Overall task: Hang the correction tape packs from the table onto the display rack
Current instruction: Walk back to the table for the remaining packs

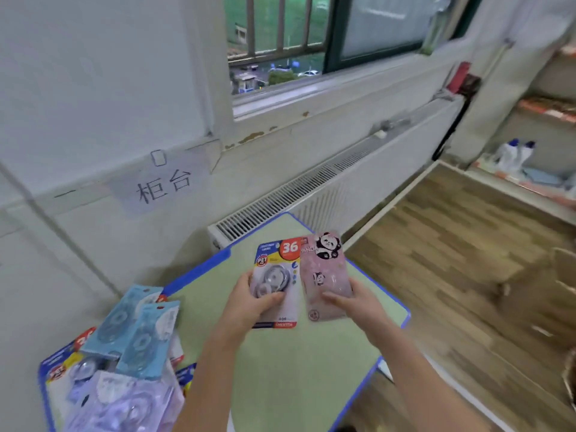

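Two packs: held up over green table [299, 363].
L hand [249, 302]: fingers clamped on "36" correction tape pack [278, 277].
R hand [355, 302]: fingers clamped on pink panda pack [325, 272].
Pile of packs [118, 363]: table's left end.

A paper sign [159, 182] on the wall has two big Chinese words, 柜台. The blue pack [276, 282] in the left hand [252, 302] has a big white "36" in a red circle at the top, "PET" in a round badge below it, and "SMOOTH" on a red strip at the bottom. The pink pack [325, 275] in the right hand [352, 302] says "PANDA" near the top. A pack [67, 366] in the pile on the desk [280, 369] also shows a red "36". The smaller words are too blurry to read.
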The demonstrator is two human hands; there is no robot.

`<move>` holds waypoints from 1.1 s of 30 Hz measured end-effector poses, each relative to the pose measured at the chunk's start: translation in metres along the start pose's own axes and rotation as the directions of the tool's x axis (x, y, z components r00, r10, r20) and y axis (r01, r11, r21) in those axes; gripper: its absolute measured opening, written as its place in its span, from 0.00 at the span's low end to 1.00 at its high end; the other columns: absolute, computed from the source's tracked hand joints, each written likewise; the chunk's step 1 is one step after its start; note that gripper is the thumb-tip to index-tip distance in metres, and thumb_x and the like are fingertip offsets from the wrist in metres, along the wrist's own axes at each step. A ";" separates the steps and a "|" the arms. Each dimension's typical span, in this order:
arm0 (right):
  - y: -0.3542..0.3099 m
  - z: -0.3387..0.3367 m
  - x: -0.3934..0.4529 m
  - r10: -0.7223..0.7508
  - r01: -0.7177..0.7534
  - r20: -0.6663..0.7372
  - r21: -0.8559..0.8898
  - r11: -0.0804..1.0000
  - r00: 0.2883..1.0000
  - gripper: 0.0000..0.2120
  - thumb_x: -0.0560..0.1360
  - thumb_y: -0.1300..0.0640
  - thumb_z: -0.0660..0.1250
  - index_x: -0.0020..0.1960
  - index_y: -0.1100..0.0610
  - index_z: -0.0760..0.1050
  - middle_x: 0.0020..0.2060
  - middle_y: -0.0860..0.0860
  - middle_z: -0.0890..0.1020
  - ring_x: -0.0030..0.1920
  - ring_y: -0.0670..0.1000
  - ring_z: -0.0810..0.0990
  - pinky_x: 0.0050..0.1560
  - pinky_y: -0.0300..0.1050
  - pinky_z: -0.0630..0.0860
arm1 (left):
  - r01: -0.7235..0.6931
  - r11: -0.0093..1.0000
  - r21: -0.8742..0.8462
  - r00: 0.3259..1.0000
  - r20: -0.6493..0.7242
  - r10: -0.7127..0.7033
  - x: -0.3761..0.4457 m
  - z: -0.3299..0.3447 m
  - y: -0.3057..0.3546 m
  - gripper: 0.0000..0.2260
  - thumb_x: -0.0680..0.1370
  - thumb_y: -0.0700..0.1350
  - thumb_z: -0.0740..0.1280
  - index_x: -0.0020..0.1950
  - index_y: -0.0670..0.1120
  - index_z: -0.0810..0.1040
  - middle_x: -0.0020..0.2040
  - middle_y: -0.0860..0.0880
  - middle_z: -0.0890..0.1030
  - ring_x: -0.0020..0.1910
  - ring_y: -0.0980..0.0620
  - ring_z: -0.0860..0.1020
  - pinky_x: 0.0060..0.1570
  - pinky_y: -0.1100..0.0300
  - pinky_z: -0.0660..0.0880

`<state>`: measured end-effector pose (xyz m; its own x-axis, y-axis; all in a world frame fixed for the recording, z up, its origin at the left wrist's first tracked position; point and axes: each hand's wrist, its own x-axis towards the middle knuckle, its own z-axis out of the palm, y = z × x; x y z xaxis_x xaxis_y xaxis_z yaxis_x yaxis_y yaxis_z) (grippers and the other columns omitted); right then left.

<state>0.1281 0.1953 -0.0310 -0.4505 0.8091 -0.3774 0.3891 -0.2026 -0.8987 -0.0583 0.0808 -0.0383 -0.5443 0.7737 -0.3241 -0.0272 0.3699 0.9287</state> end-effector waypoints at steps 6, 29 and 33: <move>-0.012 -0.117 -0.059 -0.080 0.113 -0.277 0.103 0.988 0.958 0.14 0.71 0.60 0.73 0.55 0.59 0.76 0.45 0.50 0.84 0.39 0.45 0.82 0.36 0.34 0.76 | -0.249 0.968 -0.039 0.955 0.154 0.252 -0.013 0.109 0.064 0.38 0.66 0.39 0.79 0.71 0.49 0.65 0.66 0.48 0.73 0.63 0.51 0.75 0.62 0.49 0.74; 0.126 -0.573 -0.365 -0.103 0.371 -0.876 0.091 0.924 0.471 0.10 0.77 0.57 0.67 0.58 0.53 0.77 0.52 0.47 0.84 0.55 0.49 0.82 0.58 0.47 0.76 | -0.458 0.840 -0.289 0.454 0.737 0.501 -0.235 0.642 0.198 0.11 0.74 0.41 0.72 0.54 0.52 0.78 0.46 0.56 0.85 0.46 0.57 0.83 0.42 0.64 0.75; 0.156 -0.617 -0.395 -0.034 0.380 -0.934 0.111 0.918 0.355 0.08 0.76 0.57 0.68 0.54 0.53 0.79 0.48 0.49 0.85 0.52 0.51 0.82 0.55 0.47 0.77 | -0.367 0.879 -0.305 0.406 0.797 0.446 -0.267 0.711 0.201 0.09 0.75 0.41 0.71 0.52 0.51 0.80 0.48 0.49 0.85 0.45 0.50 0.83 0.42 0.56 0.78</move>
<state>0.8627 0.1843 0.1157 0.5781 0.8092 0.1052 0.0970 0.0598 -0.9935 0.6775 0.3144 0.1070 0.4353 0.8895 0.1391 -0.0795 -0.1160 0.9901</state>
